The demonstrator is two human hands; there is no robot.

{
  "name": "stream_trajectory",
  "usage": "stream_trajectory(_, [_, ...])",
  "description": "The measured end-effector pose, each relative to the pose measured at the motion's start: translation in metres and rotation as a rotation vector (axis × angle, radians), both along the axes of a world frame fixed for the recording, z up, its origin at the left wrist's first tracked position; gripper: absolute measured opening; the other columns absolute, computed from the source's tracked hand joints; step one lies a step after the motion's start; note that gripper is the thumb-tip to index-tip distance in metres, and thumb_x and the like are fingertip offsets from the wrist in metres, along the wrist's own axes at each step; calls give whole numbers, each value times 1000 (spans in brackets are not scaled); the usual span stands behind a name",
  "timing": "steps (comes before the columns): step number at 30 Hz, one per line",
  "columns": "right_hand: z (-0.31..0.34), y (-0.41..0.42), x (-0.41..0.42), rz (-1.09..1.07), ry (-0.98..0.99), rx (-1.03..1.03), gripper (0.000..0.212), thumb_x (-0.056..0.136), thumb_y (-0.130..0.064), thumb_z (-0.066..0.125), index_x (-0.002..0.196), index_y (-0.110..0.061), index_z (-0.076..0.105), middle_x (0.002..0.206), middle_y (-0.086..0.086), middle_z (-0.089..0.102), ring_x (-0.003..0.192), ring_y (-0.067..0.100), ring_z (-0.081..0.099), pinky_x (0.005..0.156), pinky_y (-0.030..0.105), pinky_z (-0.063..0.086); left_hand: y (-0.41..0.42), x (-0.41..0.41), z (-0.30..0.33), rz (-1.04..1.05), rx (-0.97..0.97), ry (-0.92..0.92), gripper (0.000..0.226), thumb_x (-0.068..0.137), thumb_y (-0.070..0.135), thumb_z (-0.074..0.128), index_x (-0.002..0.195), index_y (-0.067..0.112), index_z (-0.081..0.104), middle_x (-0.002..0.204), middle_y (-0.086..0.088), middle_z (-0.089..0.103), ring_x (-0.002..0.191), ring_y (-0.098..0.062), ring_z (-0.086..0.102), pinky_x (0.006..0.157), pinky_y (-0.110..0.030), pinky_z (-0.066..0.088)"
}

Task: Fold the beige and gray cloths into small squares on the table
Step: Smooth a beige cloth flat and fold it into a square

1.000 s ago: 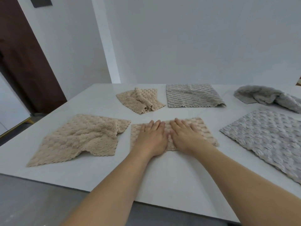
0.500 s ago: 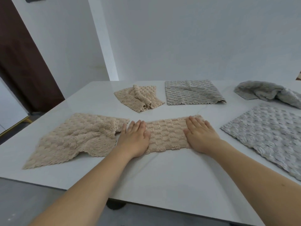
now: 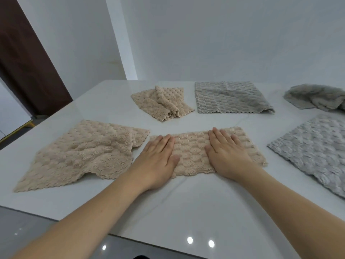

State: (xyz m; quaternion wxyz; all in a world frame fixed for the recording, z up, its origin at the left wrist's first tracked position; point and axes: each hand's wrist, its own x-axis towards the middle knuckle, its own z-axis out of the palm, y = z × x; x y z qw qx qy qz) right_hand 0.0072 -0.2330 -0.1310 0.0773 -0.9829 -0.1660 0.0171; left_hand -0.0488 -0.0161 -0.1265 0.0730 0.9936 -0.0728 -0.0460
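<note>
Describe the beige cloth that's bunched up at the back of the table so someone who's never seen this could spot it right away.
Start at the white table and look to its far side, near the wall. Two cloths lie side by side there; the crumpled beige cloth is the left one, beside the flat gray cloth. Unlike the other beige cloths, it is gathered into raised ridges and no hand touches it.

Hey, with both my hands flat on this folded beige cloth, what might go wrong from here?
1. The folded beige cloth looks like a wide strip, not yet a square; lifting the left hand or right hand may let it spring open.
2. Its left end lies close to the unfolded beige cloth; the next fold might snag that one.
</note>
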Motion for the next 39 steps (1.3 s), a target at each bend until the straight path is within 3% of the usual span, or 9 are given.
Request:
stream_trajectory(5, [-1,-1,0,7,-19,-19,59,102,-40,10,156,-15,4,163,0,-2,149,15,-5,121,38,-4,18,-48,2,-78,54,-49,63,102,53,8,156,25,-9,163,7,-14,149,-10,-15,123,-35,-1])
stream_trajectory(7, [-2,0,1,6,-10,-30,59,102,-40,10,155,-15,4,163,0,-3,149,15,-6,121,38,-5,26,-60,5,-132,106,-198,62,103,51,20,158,23,9,164,0,8,150,-18,13,121,-38,17])
stream_trajectory(9, [-2,-1,2,17,-7,-42,60,102,-40,11,155,-14,3,163,1,-4,149,16,-6,121,39,-4,27,-60,4,-185,144,-357,52,99,39,43,144,15,39,146,-9,42,128,-28,47,104,-42,44])
stream_trajectory(11, [2,-1,4,46,2,-53,59,103,-40,11,155,-14,2,163,1,-5,149,16,-6,121,38,-4,22,-53,3,-213,178,-449,36,89,19,58,124,11,51,122,-12,53,105,-31,55,85,-43,51])
stream_trajectory(17, [18,-2,9,115,29,-80,62,102,-46,17,155,-17,5,163,4,-4,149,18,0,121,41,2,-26,-60,39,-170,356,-265,25,93,10,39,113,13,52,113,-7,59,99,-27,56,79,-35,38])
stream_trajectory(22, [36,-10,-24,-19,-153,-88,41,95,-39,39,129,-18,49,135,4,39,124,24,38,102,38,36,-84,-124,51,-278,10,-36,21,91,32,44,100,14,50,100,-5,59,81,-25,54,65,-33,37])
stream_trajectory(26, [39,-28,-65,49,-99,47,27,95,-32,40,116,-22,55,117,0,47,110,21,44,97,34,40,-61,-137,52,-259,-76,-110,49,78,47,53,120,23,44,117,7,49,104,-16,48,87,-34,44])
stream_trajectory(30, [50,-32,-112,305,-114,157,9,95,-31,47,99,-27,52,98,-10,51,94,11,49,88,25,41,-11,-122,40,-343,0,-78,47,77,24,54,124,25,48,122,9,44,111,-14,42,94,-32,43])
stream_trajectory(39, [56,0,-147,320,44,-181,72,66,-86,38,98,-23,52,101,-3,55,98,21,50,85,34,39,-9,-99,34,-323,-21,-175,29,84,12,51,111,22,54,110,5,55,101,-16,51,80,-35,47])
